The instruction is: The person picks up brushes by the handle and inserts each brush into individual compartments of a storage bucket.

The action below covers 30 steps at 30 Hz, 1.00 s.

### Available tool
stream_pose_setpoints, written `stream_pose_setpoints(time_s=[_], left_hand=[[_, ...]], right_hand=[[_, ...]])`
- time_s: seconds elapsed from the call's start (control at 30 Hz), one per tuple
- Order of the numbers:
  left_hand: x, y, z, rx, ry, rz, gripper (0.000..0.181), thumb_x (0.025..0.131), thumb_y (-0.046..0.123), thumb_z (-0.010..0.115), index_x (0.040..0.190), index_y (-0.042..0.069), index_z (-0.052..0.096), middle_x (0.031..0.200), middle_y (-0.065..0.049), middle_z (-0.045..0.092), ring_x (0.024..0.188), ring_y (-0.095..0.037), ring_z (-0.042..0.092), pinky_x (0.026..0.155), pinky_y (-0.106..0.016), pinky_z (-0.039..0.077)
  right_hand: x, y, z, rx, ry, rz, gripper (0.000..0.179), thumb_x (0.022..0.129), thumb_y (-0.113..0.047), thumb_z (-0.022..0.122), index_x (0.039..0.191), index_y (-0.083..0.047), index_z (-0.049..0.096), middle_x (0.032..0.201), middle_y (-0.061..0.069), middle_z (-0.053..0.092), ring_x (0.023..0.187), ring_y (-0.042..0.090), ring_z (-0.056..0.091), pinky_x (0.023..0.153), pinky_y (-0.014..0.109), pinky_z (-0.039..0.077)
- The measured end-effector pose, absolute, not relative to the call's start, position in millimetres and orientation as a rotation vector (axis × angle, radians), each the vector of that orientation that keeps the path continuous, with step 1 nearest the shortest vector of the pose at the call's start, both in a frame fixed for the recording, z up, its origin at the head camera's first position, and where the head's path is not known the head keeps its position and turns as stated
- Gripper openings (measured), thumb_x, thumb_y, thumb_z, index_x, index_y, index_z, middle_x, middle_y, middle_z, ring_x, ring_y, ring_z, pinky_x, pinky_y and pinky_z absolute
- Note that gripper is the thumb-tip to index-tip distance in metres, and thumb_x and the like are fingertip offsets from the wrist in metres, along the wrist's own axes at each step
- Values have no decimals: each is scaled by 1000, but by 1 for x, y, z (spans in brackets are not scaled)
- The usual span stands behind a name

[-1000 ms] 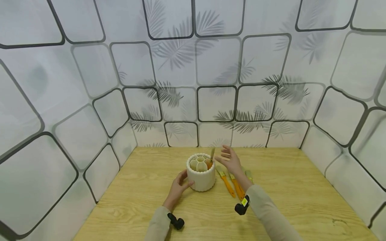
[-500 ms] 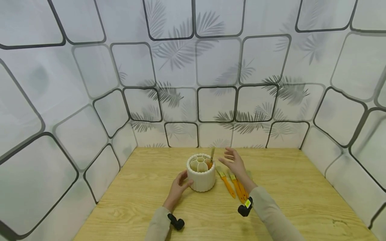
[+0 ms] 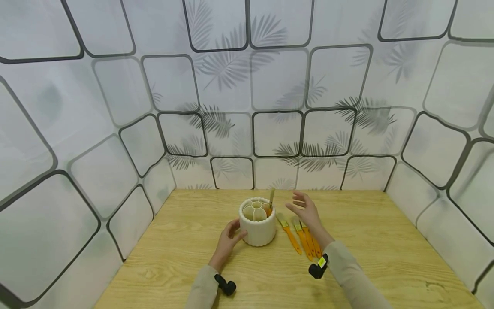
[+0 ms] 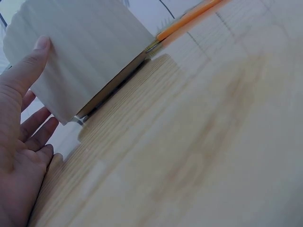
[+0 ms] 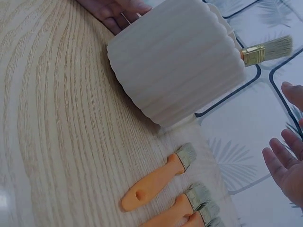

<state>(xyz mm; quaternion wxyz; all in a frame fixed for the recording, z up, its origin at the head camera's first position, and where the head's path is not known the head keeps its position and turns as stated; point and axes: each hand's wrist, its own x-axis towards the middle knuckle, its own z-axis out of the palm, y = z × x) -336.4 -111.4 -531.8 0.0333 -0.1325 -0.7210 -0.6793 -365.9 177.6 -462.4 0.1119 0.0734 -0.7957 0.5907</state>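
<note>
A cream ribbed brush holder [image 3: 257, 231] with a flower-shaped divider stands upright on the table. One paintbrush [image 3: 272, 199] sits in its right-hand compartment, bristles up. My left hand [image 3: 227, 241] holds the holder's left side; in the left wrist view its thumb [image 4: 41, 45] lies against the ribbed wall, with the other fingers around the side. My right hand [image 3: 307, 214] hovers to the right of the holder, fingers apart and holding nothing. Below and beside it lie several orange-handled paintbrushes [image 3: 292, 240], bristles pointing away from me.
The wood-grain table [image 3: 173, 266] meets a patterned wall covering [image 3: 278, 133] at the back and on both sides. A small black camera is strapped to each wrist.
My right hand has drawn away from the holder, to the right and slightly down, uncovering more of the lying paintbrushes. The left hand and the holder have stayed put.
</note>
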Motion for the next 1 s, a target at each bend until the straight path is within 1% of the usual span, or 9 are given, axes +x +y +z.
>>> stream_pose_setpoints(time_s=[0.27,0.3,0.5,0.53,0.63,0.83,1.0], left_hand=[[-337,-111,-531,-415,-2219,-2099,57,85,19,69,132,0,43,133,-19,46,127,-36,40,110,-50,26],[-336,-111,-530,-412,-2221,-2100,57,85,19,69,132,1,43,133,-20,46,128,-36,39,110,-50,26],[-336,-111,-532,-419,-2214,-2111,56,85,19,69,131,1,43,134,-19,44,128,-37,38,111,-51,24],[-336,-112,-532,-421,-2211,-2115,56,85,19,69,131,1,43,134,-19,44,128,-37,38,111,-51,24],[-336,-111,-532,-422,-2211,-2112,55,85,19,68,131,1,43,134,-19,44,128,-38,38,111,-51,23],[-337,-112,-532,-411,-2216,-2115,55,85,19,68,130,1,43,134,-19,44,129,-37,37,111,-52,23],[-337,-112,-532,-410,-2222,-2114,55,85,20,69,129,1,43,134,-19,44,129,-37,38,111,-51,23]], right_hand=[[-366,186,-470,184,-2347,1712,63,83,-34,68,135,-9,42,131,20,47,119,37,48,95,49,45],[-363,186,-467,180,-2349,1723,62,84,-32,68,135,-8,42,131,21,47,119,38,47,95,50,44],[-364,192,-473,164,-2341,1734,60,84,-30,69,134,-11,43,131,19,48,118,36,48,95,49,45],[-367,194,-477,163,-2338,1727,61,83,-33,70,133,-12,44,131,18,48,118,35,49,94,49,45],[-367,197,-480,142,-2345,1735,62,83,-35,69,134,-13,43,131,18,48,117,34,49,94,49,45],[-364,201,-482,120,-2356,1742,61,83,-35,69,134,-14,43,131,18,47,119,35,47,95,50,44],[-363,204,-484,130,-2356,1726,60,84,-32,69,134,-10,43,130,20,47,117,36,48,93,50,45]])
